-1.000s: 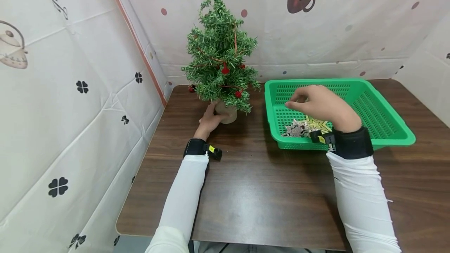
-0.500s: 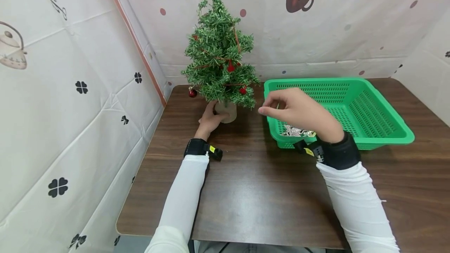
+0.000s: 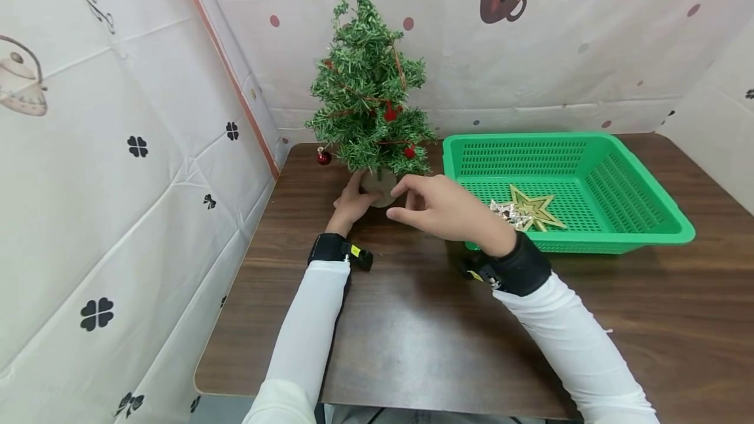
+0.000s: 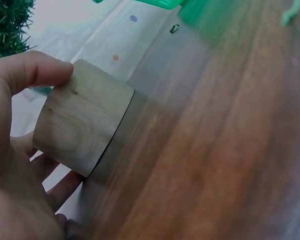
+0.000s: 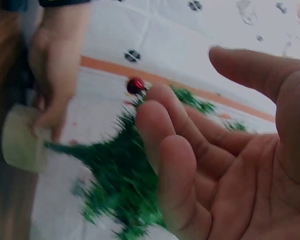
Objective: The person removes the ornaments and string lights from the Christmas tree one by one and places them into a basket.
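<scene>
A small artificial Christmas tree [image 3: 368, 84] with red ornaments stands upright at the back left of the table. My left hand [image 3: 350, 205] grips its round wooden base [image 4: 85, 120], thumb on one side and fingers round the other. Close to the base on the right is my right hand [image 3: 444, 208], fingers loosely bent and thumb apart. Nothing lies between them in the right wrist view, where the palm and fingers [image 5: 177, 165] show in front of the tree. A shiny red ball [image 3: 324, 157] hangs at the tree's lower left.
Right of the tree stands a green plastic basket [image 3: 654, 214]. In it lie a gold star [image 3: 533, 205] and some silver ornaments [image 3: 511, 213], partly hidden by my right hand. A patterned cloth wall [image 3: 530, 70] rises behind the brown table [image 3: 412, 345].
My right hand has moved left from over the basket to beside the tree's base. The tree has turned slightly, its front ornaments shifting right. My left hand stays on the base.
</scene>
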A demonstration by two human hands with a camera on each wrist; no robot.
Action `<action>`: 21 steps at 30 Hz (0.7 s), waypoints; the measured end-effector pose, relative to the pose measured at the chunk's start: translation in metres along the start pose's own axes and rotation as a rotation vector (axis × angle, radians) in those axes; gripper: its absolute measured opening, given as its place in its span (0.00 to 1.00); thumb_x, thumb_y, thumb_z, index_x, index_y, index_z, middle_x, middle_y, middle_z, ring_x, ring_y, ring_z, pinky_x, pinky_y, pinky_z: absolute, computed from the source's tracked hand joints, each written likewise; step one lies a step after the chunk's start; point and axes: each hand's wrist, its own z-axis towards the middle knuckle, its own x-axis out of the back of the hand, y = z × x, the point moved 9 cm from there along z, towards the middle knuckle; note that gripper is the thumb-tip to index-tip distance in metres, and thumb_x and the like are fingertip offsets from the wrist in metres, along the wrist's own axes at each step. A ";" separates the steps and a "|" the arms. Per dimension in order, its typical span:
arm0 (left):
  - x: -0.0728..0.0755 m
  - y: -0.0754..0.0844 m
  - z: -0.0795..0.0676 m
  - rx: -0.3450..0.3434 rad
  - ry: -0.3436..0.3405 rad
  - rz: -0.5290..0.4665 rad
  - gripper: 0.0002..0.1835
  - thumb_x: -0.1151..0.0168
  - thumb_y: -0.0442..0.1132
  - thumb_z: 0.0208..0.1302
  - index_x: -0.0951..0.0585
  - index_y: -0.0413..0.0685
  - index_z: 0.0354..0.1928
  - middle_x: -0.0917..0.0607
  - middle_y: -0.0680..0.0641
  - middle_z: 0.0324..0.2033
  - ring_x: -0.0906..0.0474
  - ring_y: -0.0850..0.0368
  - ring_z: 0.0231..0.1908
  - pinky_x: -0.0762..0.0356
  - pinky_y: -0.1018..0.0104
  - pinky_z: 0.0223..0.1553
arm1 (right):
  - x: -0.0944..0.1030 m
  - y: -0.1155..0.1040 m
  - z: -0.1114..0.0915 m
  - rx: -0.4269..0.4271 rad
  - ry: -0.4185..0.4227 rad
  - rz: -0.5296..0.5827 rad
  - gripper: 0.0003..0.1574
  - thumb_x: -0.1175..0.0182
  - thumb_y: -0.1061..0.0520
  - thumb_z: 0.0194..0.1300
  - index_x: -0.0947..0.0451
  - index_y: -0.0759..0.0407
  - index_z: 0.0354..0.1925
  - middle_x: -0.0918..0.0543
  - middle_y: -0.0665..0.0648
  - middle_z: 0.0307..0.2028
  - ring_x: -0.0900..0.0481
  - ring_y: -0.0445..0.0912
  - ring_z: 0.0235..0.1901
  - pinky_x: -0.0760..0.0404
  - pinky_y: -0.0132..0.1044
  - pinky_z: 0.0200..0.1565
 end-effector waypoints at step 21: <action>0.001 0.007 -0.002 -0.075 0.022 0.029 0.36 0.30 0.52 0.63 0.31 0.57 0.71 0.30 0.44 0.69 0.36 0.41 0.72 0.65 0.25 0.70 | 0.003 0.019 0.006 -0.116 0.087 -0.030 0.29 0.39 0.40 0.73 0.23 0.56 0.62 0.12 0.49 0.35 0.18 0.40 0.28 0.18 0.41 0.37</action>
